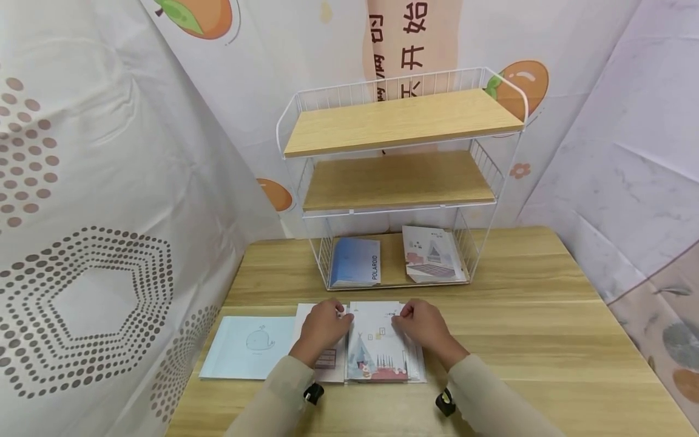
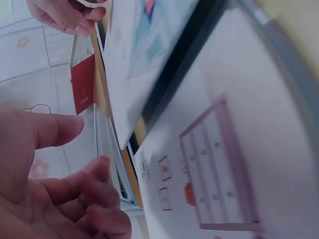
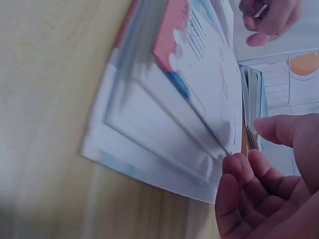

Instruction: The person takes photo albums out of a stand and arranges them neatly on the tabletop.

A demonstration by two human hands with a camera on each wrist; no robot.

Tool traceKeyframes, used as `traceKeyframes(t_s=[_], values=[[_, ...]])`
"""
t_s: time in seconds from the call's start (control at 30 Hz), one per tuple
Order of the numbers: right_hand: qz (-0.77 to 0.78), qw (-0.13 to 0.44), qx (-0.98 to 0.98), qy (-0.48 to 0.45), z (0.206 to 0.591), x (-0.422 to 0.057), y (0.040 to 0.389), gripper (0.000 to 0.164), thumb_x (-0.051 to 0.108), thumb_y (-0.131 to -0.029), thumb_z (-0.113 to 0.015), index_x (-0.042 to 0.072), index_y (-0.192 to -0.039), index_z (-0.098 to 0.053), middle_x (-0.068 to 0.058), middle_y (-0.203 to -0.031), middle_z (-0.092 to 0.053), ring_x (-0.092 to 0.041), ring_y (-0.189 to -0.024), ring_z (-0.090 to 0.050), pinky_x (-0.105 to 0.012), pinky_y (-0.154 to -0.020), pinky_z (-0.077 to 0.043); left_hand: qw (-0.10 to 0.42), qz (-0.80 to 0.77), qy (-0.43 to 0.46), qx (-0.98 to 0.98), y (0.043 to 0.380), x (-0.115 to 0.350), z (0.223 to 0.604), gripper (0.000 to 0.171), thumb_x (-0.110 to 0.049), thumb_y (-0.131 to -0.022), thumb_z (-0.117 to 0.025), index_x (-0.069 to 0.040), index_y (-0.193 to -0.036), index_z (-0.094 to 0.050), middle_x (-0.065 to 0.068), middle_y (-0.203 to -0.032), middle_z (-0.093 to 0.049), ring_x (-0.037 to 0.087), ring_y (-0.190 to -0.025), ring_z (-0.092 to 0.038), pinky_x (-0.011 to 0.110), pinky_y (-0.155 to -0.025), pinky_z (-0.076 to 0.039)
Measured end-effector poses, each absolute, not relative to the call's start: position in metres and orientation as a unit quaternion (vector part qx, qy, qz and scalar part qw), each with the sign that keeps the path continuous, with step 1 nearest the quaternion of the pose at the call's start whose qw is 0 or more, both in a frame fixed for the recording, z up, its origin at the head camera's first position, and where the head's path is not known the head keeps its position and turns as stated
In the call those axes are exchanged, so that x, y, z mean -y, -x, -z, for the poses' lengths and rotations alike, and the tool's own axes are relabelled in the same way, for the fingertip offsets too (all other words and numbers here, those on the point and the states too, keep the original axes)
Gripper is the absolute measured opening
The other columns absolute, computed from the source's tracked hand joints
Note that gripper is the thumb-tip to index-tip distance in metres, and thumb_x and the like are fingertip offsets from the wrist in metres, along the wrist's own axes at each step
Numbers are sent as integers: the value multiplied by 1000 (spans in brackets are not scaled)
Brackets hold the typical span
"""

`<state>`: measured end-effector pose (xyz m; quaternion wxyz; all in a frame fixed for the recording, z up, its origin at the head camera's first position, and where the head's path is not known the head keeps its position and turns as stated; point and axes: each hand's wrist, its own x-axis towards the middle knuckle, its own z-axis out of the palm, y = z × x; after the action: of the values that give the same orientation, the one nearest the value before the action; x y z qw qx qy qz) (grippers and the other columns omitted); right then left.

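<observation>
My right hand (image 1: 426, 328) is at the upper right edge of a booklet (image 1: 377, 349) with a tent drawing. In the right wrist view its fingertips touch the page edges, thumb held apart. My left hand (image 1: 326, 326) hovers over the upper left edge of that booklet, loosely curled around nothing in the left wrist view. Below it lies a pale sheet or booklet (image 2: 214, 169) with a chest of drawers drawn on it, partly covered by the left hand in the head view. To the left is a light blue booklet (image 1: 256, 346) with a whale.
Behind the booklets stands a white wire rack with wooden shelves (image 1: 398, 179). Its bottom level holds a blue POLAROID booklet (image 1: 355, 261) and a tilted illustrated booklet (image 1: 431, 255). Patterned cloth (image 1: 109, 182) hangs around the wooden table (image 1: 535, 328).
</observation>
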<state>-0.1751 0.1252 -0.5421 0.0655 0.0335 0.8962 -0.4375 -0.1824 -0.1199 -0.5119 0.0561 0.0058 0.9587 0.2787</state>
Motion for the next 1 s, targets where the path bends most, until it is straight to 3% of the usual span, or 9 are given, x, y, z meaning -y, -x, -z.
traceKeyframes(t_s=[0.2,0.3,0.4,0.53,0.8,1.0], values=[[431,49,-901,-23,544,-124,192,20,26,-87,-80,9,-89,-69,-3,-77,-64,-17,-66,-56,-28,-58,-46,34,-307,-10,-951,200,111,510,51,-32,-96,-68,0,-136,-63,14,-118,-70,26,-95,-66,44,-78,-56],[432,45,-900,-21,547,-122,201,25,29,-87,-80,7,-96,-71,-2,-81,-67,-16,-69,-58,-28,-61,-47,26,-320,-3,-947,207,107,510,59,-31,-97,-67,2,-144,-55,21,-139,-61,36,-116,-65,52,-92,-56],[438,37,-898,-21,547,-120,208,32,30,-86,-81,5,-102,-71,-4,-86,-70,-16,-73,-61,-29,-64,-50,23,-331,6,-943,213,104,510,68,-30,-96,-67,3,-151,-45,24,-153,-49,42,-134,-55,55,-105,-51],[437,29,-899,-25,544,-117,214,36,31,-86,-82,3,-105,-70,-5,-90,-71,-18,-77,-64,-33,-69,-53,25,-344,13,-939,220,101,509,75,-29,-96,-67,5,-156,-37,25,-159,-41,44,-144,-45,57,-113,-44],[459,12,-888,-23,540,-103,226,43,28,-87,-80,1,-118,-69,-10,-105,-73,-24,-94,-68,-42,-85,-57,20,-347,7,-937,230,102,507,76,-28,-97,-68,8,-156,-34,28,-159,-39,44,-146,-41,56,-116,-41],[508,5,-861,-36,537,-91,236,61,29,-88,-80,-2,-136,-61,-17,-123,-70,-31,-113,-68,-47,-97,-56,15,-335,11,-942,240,99,508,78,-32,-98,-69,9,-154,-35,29,-156,-43,44,-139,-49,55,-113,-45]])
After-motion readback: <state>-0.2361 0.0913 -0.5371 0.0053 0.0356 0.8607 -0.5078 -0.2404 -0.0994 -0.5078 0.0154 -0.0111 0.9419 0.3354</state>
